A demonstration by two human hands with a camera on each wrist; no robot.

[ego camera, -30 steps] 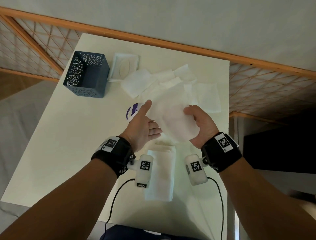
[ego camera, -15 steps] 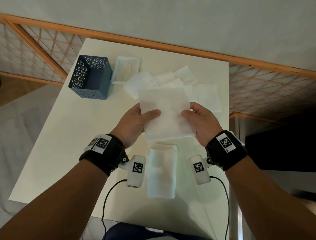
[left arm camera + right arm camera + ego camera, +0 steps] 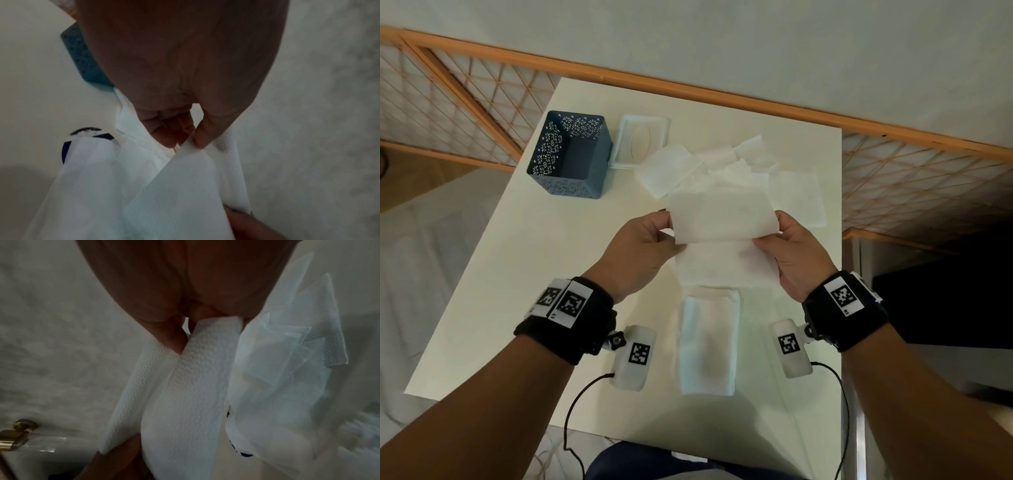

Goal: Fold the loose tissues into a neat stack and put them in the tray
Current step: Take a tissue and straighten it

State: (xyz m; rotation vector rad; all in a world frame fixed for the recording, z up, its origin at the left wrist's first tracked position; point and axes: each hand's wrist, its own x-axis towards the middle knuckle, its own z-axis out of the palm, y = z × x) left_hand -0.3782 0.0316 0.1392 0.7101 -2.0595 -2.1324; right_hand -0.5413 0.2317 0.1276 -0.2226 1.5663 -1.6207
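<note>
I hold one white tissue (image 3: 722,236) in the air over the table, its top half bent down toward me. My left hand (image 3: 650,240) pinches its left edge and my right hand (image 3: 787,246) pinches its right edge. The left wrist view shows thumb and fingers (image 3: 202,138) pinching the tissue (image 3: 174,186). In the right wrist view the tissue (image 3: 191,386) hangs from my fingers (image 3: 174,340). A folded stack of tissues (image 3: 709,339) lies on the table below my hands. Several loose tissues (image 3: 726,168) lie spread behind. The dark blue perforated tray (image 3: 570,156) stands at the back left.
A white tissue-box lid (image 3: 642,140) lies next to the blue tray. The white table (image 3: 510,281) ends near my right arm at its right edge. An orange-framed lattice railing (image 3: 911,178) runs behind and beside the table. Black cables (image 3: 571,411) hang from the wrist cameras.
Both hands took hold of the tissue by its side edges, spread it flat, then brought its upper half down toward me.
</note>
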